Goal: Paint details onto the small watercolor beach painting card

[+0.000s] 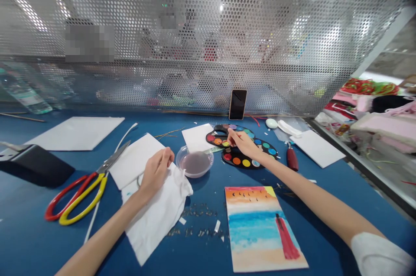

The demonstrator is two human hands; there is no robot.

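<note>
My left hand (157,170) rests on a crumpled white cloth (159,219), its fingers curled closed; whatever may be inside them is hidden. Right beside it stands a clear plastic bowl (196,165) of murky greyish-purple water. Over a black paint palette (250,163) with round colour pans, my right hand (243,142) is closed in a pinch. I cannot make out what it grips. In front of the palette lies a painting (260,228) of an orange sky with birds, blue sea, sand and a figure in a long red garment.
Large scissors (87,191) with red and yellow handles lie left, near a dark box (35,165). White boards (78,133) lie around. A phone (238,104) leans against the perforated metal screen (201,42). A red-handled tool (291,157) lies right of the palette.
</note>
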